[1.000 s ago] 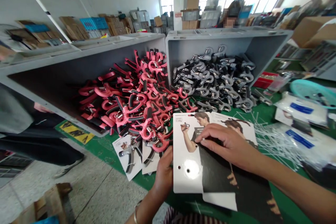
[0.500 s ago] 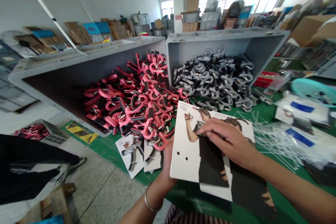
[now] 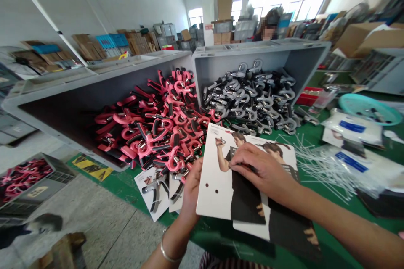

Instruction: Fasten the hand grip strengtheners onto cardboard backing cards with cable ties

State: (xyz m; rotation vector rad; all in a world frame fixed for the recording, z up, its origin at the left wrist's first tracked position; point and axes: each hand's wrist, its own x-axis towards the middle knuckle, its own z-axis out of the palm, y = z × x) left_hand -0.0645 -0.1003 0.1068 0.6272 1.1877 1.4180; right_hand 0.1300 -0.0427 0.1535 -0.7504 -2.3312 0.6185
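My left hand [image 3: 190,191], with a bangle at its wrist, grips the left edge of a printed cardboard backing card [image 3: 211,204]. Two small holes show in the card's white part, and a person's figure is printed on it. My right hand [image 3: 268,172] rests across the card's front, thumb and fingertips pinched near the printed elbow; whatever they may hold is too small to make out. Under and right of this card are more printed cards [image 3: 287,222]. Beside my left hand, a grey hand grip [image 3: 154,189] lies on another white card.
A grey bin [image 3: 50,92] on its side spills red hand grips [image 3: 164,130]; another grey bin [image 3: 304,65] holds grey ones [image 3: 249,96]. White cable ties [image 3: 328,172], plastic packs [image 3: 353,126] and a turquoise basin [image 3: 356,101] are at right. A co-worker [image 3: 268,25] is behind the bins.
The view has shifted slightly, so bins and card appear further left. The right fingertips have drawn together on the card. The person's legs at far left have mostly gone from view.
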